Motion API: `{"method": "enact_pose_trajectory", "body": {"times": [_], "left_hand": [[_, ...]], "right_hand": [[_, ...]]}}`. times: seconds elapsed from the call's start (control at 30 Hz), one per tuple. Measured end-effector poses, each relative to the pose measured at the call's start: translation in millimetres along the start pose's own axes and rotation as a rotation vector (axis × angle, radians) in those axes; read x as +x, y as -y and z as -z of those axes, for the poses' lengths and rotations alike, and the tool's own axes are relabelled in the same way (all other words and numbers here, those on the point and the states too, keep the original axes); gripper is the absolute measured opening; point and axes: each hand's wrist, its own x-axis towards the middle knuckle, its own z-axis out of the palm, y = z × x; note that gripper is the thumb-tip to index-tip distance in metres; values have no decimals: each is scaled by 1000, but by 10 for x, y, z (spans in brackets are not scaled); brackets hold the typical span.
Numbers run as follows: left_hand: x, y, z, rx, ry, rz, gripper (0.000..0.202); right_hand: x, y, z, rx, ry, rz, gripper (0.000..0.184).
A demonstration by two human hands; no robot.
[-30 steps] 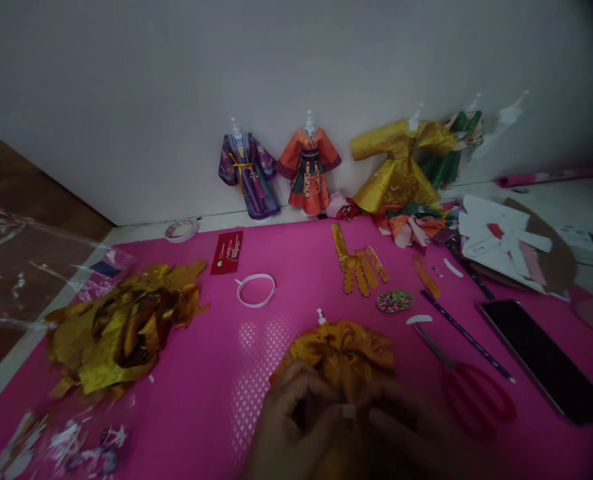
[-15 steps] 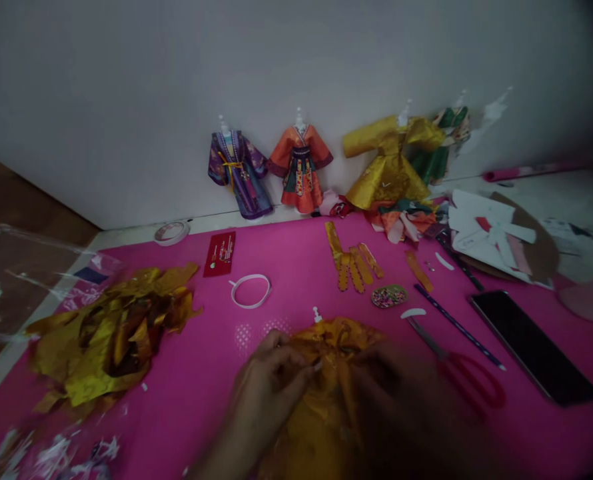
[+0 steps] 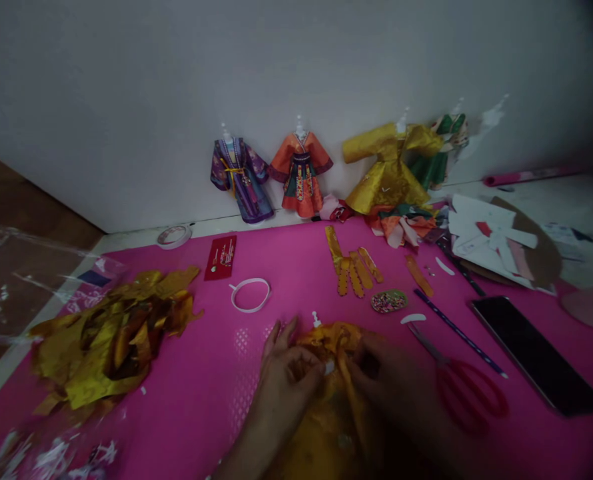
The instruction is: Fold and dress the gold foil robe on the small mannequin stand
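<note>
— Left hand [image 3: 289,380] first: what's it got?

— Thumb and forefinger are pinched at a small white piece [image 3: 329,367]. The right hand [image 3: 394,373] sits apart from it, fingertips closed on a raised fold of the robe [image 3: 324,423].

— And the stuff round them?

— Smooth pink mat [image 3: 186,380], with a lattice of pale spots beside the left hand. Gold scraps [image 3: 101,340] heap up over on the left, satiny, crumpled and ragged. Flat gold strips [image 3: 359,270] lie beyond the robe, a couple with scalloped edges. Near those there's a speckled oval [image 3: 389,301], and then the red-handled scissors [image 3: 469,390], closer to the right hand.

— Can you see it all?

— Hardly. The right wrist is lost in shadow, and the robe's lower end is cut off from view. So is the plastic bag [image 3: 59,460] at near left; its contents are a jumble to me.

— How does the robe look?

— Orange-gold and shiny, there between the hands. Bunched near the top, where a white peg [image 3: 316,320] pokes out; flatter and dimmer below.
</note>
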Motion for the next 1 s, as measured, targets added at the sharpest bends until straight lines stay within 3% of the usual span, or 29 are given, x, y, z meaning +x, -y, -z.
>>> {"method": "enact_pose_trajectory", "body": {"times": [0.13, 0.5, 1.0], "left_hand": [[6, 11, -47, 25, 0, 12, 10], [84, 127, -134, 79, 4, -29, 12], [105, 55, -161, 197, -23, -24, 14]], "right_hand": [[-30, -28, 9, 19, 27, 30, 10], [-78, 52, 6, -130, 38, 67, 20], [-2, 12, 26, -279, -30, 307, 20]]}}
